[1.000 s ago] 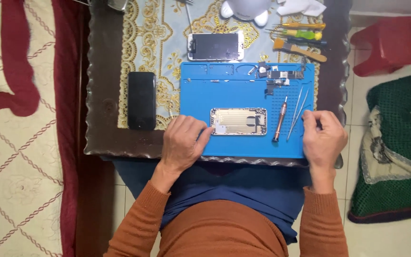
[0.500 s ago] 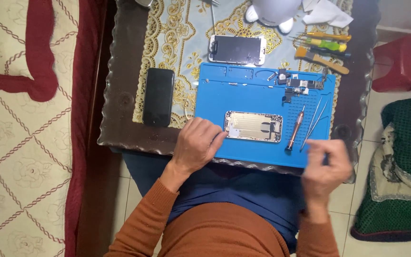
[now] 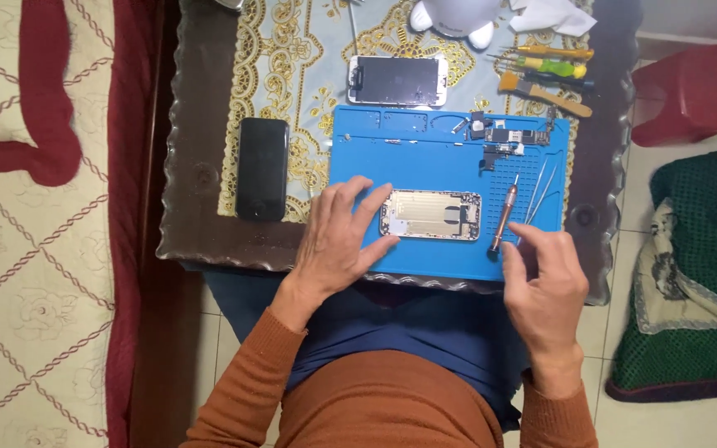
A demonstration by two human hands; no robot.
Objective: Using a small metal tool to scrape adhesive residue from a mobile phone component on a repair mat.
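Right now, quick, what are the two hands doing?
Left hand: open, fingers spread flat, touching the opened phone shell.
Right hand: loosely curled beside the copper screwdriver; whether it grips anything cannot be told.

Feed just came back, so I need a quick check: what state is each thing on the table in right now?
Phone shell: opened, insides showing, flat on blue mat.
Left hand: fingers on the shell's left end.
Right hand: at the mat's near edge, beside the screwdriver; grip unclear.
Screwdriver: lying on mat.
Black phone: screen dark, off the mat.
White-framed screen: dark, lying above mat.
Loose parts: on mat's far right corner.
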